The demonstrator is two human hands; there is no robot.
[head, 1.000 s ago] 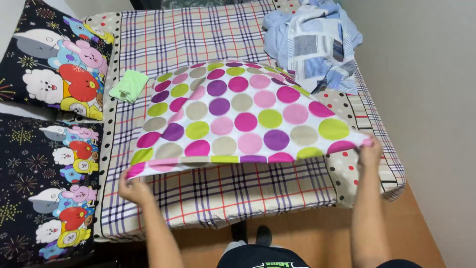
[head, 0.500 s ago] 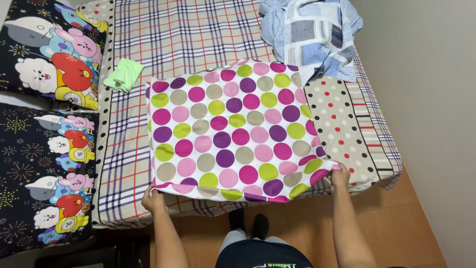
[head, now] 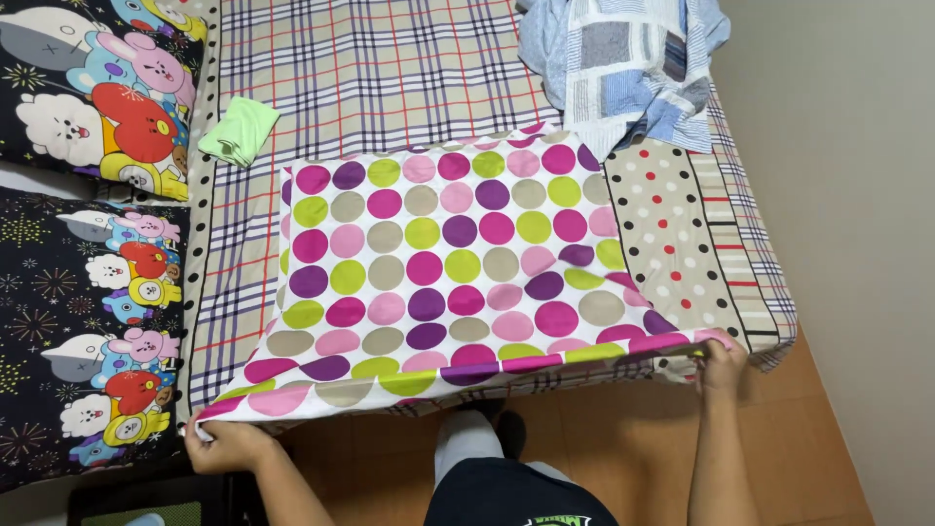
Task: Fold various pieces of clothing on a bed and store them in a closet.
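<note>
No packages, labels, signs or screens in view. Nothing of that kind lies on or beside the plaid bedsheet [head: 390, 88], the landmark here; what rests on it is cloth only.

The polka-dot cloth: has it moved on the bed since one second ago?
Yes. The polka-dot cloth has come toward the foot edge of the bed, away from the blue patchwork bundle; both hands pull its near corners past the mattress edge.
</note>
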